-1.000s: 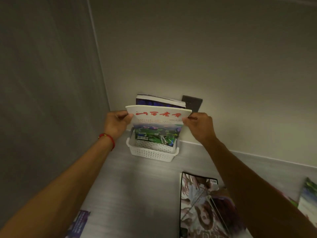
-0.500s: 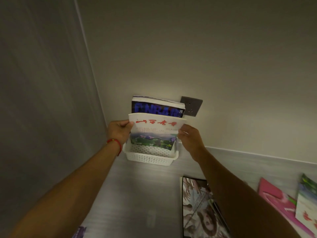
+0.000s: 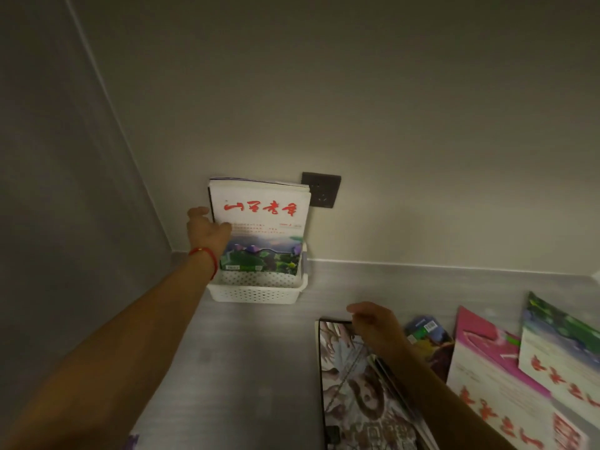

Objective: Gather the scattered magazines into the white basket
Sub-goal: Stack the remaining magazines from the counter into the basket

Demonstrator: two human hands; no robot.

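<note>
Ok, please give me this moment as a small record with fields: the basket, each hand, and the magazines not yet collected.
basket: white basket in the corner by the wall, magazines standing upright in it
front magazine: white cover with red title, standing in the basket
left hand: on the left edge of the magazines in the basket
right hand: over the top edge of the photo-cover magazine, grip unclear
not yet collected: photo-cover magazine, pink magazine, white and green magazine, a small dark one
wall: dark socket
</note>
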